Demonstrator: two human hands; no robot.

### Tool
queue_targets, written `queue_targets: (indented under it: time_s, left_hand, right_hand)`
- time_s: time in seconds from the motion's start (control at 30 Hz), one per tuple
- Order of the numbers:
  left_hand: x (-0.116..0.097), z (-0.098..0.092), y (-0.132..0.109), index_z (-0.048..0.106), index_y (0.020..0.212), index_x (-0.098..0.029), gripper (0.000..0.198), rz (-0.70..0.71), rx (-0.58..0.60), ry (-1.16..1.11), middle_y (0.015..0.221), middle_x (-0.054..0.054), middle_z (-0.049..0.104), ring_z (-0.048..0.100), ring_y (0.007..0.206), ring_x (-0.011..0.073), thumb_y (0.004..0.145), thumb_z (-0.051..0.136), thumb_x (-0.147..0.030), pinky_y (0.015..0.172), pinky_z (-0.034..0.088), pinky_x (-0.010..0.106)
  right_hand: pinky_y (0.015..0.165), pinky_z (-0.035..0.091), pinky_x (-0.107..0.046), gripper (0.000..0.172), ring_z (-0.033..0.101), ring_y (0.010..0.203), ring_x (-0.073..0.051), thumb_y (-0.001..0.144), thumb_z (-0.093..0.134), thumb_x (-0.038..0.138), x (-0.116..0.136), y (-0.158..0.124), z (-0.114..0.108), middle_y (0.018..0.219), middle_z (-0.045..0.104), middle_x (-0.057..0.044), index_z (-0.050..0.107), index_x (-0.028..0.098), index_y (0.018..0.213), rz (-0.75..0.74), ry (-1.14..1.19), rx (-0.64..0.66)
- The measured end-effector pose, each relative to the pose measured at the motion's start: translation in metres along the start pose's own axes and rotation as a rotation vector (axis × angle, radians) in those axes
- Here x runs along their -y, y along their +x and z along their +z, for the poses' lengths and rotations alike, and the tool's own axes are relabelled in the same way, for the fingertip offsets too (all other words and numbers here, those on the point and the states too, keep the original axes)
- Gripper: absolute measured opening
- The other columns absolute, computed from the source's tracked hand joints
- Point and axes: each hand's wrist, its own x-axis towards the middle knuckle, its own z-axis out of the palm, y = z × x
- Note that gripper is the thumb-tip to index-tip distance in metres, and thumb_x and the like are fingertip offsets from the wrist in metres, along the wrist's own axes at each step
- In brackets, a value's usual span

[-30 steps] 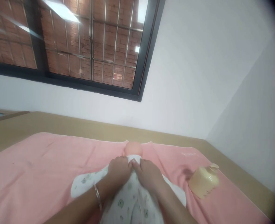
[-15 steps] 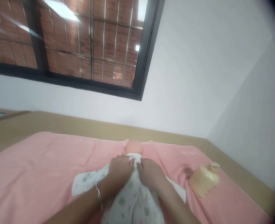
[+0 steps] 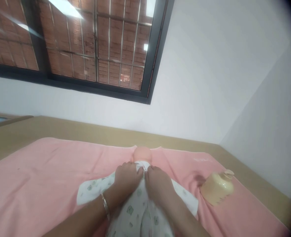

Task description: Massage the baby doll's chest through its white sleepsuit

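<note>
A baby doll [image 3: 142, 154] lies on a pink towel [image 3: 61, 171], its smooth round head pointing away from me. It has on a white baby garment [image 3: 133, 210] with a small green print, sleeves spread to both sides. Just below the neck, my left hand [image 3: 127, 177] is closed on the garment's front, thumb toward the middle; a bracelet circles that wrist. Beside it, my right hand [image 3: 158, 181] also grips the cloth near the collar, fingers curled. The fingertips and whatever fastening lies between them are partly hidden.
A pale yellow, bottle-like container [image 3: 217, 188] rests tilted on the towel at the right. Beyond the towel runs a wooden table edge [image 3: 106, 131] against a white wall [image 3: 197, 82]. A dark-framed window [image 3: 98, 89] with metal bars is above.
Both hands stay at the collar, with only slight finger movement. The right sleeve's cloth lies a little further out, and the whole view has shifted slightly.
</note>
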Motion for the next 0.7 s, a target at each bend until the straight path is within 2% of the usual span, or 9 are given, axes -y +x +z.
queue_targets:
  time_s: [0.1, 0.23, 0.37, 0.43, 0.53, 0.6, 0.7]
  left_hand:
    - [-0.002, 0.002, -0.001, 0.063, 0.075, -0.015, 0.034, 0.073, -0.088, 0.083, 0.076, 0.010, 0.063, 0.058, 0.075, 0.0244, 0.089, 0.033, -0.025, 0.066, 0.037, 0.036]
    - [-0.003, 0.006, 0.001, 0.063, 0.079, -0.014, 0.026, 0.169, -0.072, 0.089, 0.082, 0.011, 0.064, 0.058, 0.080, 0.0235, 0.084, 0.037, -0.012, 0.070, 0.038, 0.036]
    - [0.003, 0.012, 0.004, 0.061, 0.077, -0.014, 0.033, 0.098, -0.096, 0.052, 0.078, 0.010, 0.064, 0.058, 0.075, 0.0218, 0.090, 0.031, -0.023, 0.066, 0.039, 0.035]
    - [0.006, 0.015, 0.005, 0.060, 0.076, -0.015, 0.036, 0.080, -0.095, 0.028, 0.076, 0.009, 0.064, 0.057, 0.072, 0.0219, 0.091, 0.030, -0.027, 0.064, 0.039, 0.035]
    - [0.007, 0.017, 0.004, 0.060, 0.076, -0.016, 0.038, 0.129, -0.151, -0.017, 0.079, 0.009, 0.064, 0.057, 0.075, 0.0212, 0.092, 0.027, -0.024, 0.070, 0.039, 0.035]
    - [0.006, 0.018, 0.003, 0.060, 0.077, -0.016, 0.035, 0.146, -0.204, -0.055, 0.082, 0.008, 0.064, 0.056, 0.078, 0.0201, 0.091, 0.028, -0.020, 0.074, 0.039, 0.034]
    - [0.007, 0.017, 0.003, 0.060, 0.076, -0.017, 0.033, 0.059, -0.196, -0.056, 0.078, 0.007, 0.063, 0.057, 0.077, 0.0201, 0.090, 0.031, -0.025, 0.072, 0.039, 0.033]
  right_hand:
    - [0.070, 0.038, -0.030, 0.038, 0.059, 0.085, -0.023, 0.093, 0.027, 0.028, -0.007, 0.007, 0.000, 0.091, 0.064, -0.014, 0.062, 0.014, 0.092, 0.096, 0.041, 0.050]
    - [0.069, 0.039, -0.029, 0.052, 0.060, 0.084, -0.021, 0.096, 0.015, 0.033, -0.012, 0.011, -0.002, 0.095, 0.065, -0.014, 0.063, 0.013, 0.094, 0.135, 0.160, 0.151]
    - [0.074, 0.038, -0.031, 0.036, 0.059, 0.088, -0.023, 0.092, 0.029, 0.028, 0.000, 0.002, -0.002, 0.091, 0.064, -0.014, 0.062, 0.014, 0.092, 0.069, 0.029, 0.048]
    - [0.074, 0.038, -0.031, 0.032, 0.059, 0.088, -0.023, 0.090, 0.032, 0.027, 0.000, 0.002, -0.002, 0.093, 0.065, -0.013, 0.062, 0.016, 0.092, 0.058, 0.041, 0.015]
    - [0.070, 0.039, -0.029, 0.039, 0.060, 0.083, -0.021, 0.091, 0.028, 0.032, -0.009, 0.009, -0.003, 0.095, 0.066, -0.012, 0.063, 0.016, 0.093, 0.150, 0.168, 0.100]
    - [0.068, 0.039, -0.028, 0.045, 0.061, 0.083, -0.021, 0.093, 0.024, 0.035, -0.014, 0.013, -0.004, 0.094, 0.066, -0.012, 0.065, 0.016, 0.090, 0.145, 0.243, 0.155]
    - [0.067, 0.039, -0.030, 0.048, 0.061, 0.080, -0.023, 0.093, 0.022, 0.037, -0.010, 0.010, -0.003, 0.089, 0.066, -0.013, 0.065, 0.015, 0.089, 0.142, 0.150, 0.092]
